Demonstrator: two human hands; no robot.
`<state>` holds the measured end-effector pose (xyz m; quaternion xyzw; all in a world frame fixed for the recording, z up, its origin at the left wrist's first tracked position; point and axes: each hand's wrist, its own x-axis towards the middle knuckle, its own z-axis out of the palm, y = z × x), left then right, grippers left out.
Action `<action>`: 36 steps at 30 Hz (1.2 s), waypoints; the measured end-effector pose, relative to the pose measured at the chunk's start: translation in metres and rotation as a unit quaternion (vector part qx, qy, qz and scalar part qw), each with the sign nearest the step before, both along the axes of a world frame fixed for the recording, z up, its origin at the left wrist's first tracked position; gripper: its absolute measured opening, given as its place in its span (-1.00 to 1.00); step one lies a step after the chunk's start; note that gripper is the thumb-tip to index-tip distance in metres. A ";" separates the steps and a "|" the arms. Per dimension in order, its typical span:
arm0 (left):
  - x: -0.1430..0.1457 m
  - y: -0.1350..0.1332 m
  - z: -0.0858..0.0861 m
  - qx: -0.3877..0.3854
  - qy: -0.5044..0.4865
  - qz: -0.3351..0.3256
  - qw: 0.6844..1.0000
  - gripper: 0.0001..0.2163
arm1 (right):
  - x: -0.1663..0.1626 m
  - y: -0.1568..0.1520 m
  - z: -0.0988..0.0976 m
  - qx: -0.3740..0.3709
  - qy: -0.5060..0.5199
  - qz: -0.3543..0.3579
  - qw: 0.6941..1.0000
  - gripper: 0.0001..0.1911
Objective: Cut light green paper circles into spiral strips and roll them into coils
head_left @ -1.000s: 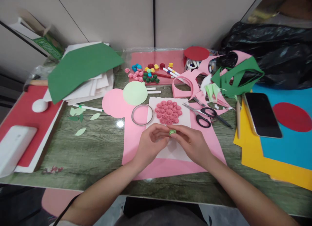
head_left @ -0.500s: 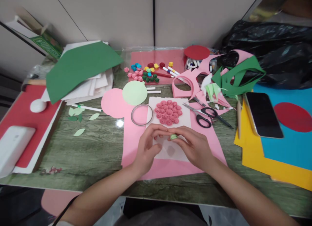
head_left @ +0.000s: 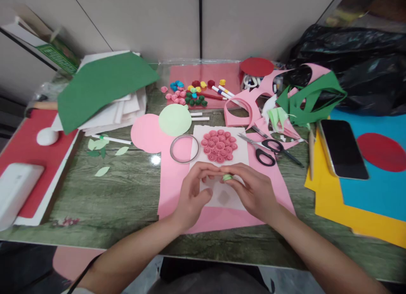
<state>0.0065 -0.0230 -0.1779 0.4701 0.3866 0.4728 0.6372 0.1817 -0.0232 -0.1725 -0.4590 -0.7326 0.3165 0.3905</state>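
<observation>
A small light-green rolled paper coil (head_left: 227, 177) is pinched between the fingertips of my left hand (head_left: 193, 193) and my right hand (head_left: 252, 191). Both hands hover over a white sheet (head_left: 222, 196) that lies on a large pink sheet (head_left: 173, 184). Just beyond my fingers, a round cluster of pink paper rosettes (head_left: 219, 145) sits on the white sheet. A metal ring (head_left: 184, 149) lies to the left of the cluster.
Black-handled scissors (head_left: 264, 151) lie right of the rosettes. A phone (head_left: 343, 148) rests on yellow and blue paper (head_left: 364, 192) at right. Small coloured paper rolls (head_left: 188, 93) and markers sit at the back. A green sheet (head_left: 101, 86) tops white papers at left. Pink and green offcuts (head_left: 294, 97) are piled back right.
The coil has turned between my fingertips, and my left hand's lower fingers have curled away from it. Both hands have shifted slightly toward me.
</observation>
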 end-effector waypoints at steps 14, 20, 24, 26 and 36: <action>0.007 0.017 0.000 -0.242 -0.103 -0.011 0.965 -0.83 | 0.003 0.010 -0.004 -0.209 0.042 -0.001 0.977 -0.79; 0.007 0.019 0.000 -0.269 -0.126 -0.011 0.955 -0.79 | 0.004 0.010 -0.003 -0.242 0.097 0.003 0.965 -0.68; 0.007 0.017 -0.001 -0.255 -0.118 -0.008 0.960 -0.78 | 0.002 0.009 -0.004 -0.260 0.107 -0.006 0.960 -0.72; 0.007 0.017 -0.002 -0.248 -0.109 -0.005 0.963 -0.79 | 0.001 0.007 -0.005 -0.249 0.093 -0.013 0.964 -0.72; 0.009 0.014 -0.009 -0.184 -0.069 0.018 0.980 -0.79 | 0.000 0.004 -0.002 -0.158 -0.017 0.010 0.987 -0.68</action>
